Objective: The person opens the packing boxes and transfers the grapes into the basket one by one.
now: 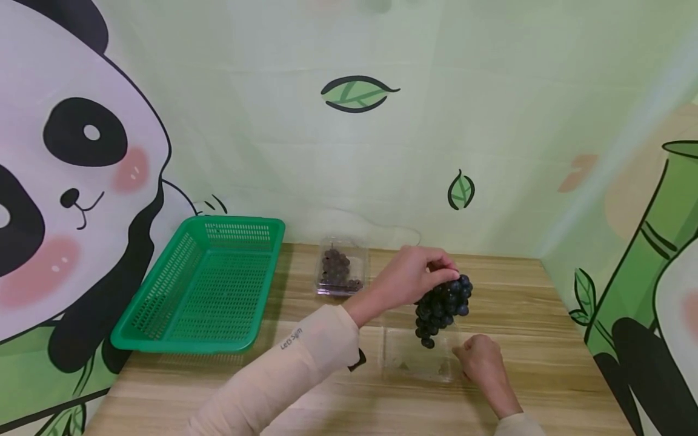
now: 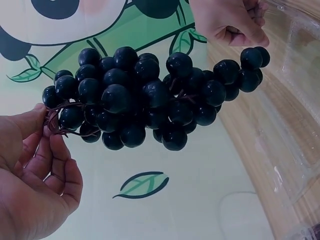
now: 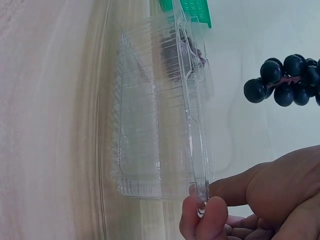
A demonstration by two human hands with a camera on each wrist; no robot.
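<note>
A bunch of dark grapes [image 1: 443, 304] hangs in the air over a clear plastic box [image 1: 417, 357]. My left hand [image 1: 422, 275] pinches the bunch by its brown stem, which shows in the left wrist view beside the thumb and fingertips of the left hand [image 2: 42, 175]. At the box's right side is my right hand [image 1: 482, 363]. In the right wrist view the right hand [image 3: 250, 205] pinches the rim of the clear box [image 3: 145, 125] between thumb and fingers. The lowest grapes [image 3: 255, 90] dangle apart from that rim.
A green basket [image 1: 209, 348] stands on the left of the wooden table [image 1: 518, 290]. Behind, near the wall, sits a second clear box [image 1: 357, 263] with a bunch of darker red grapes [image 1: 335, 266] inside. A printed backdrop [image 1: 382, 169] rises at the table's back edge.
</note>
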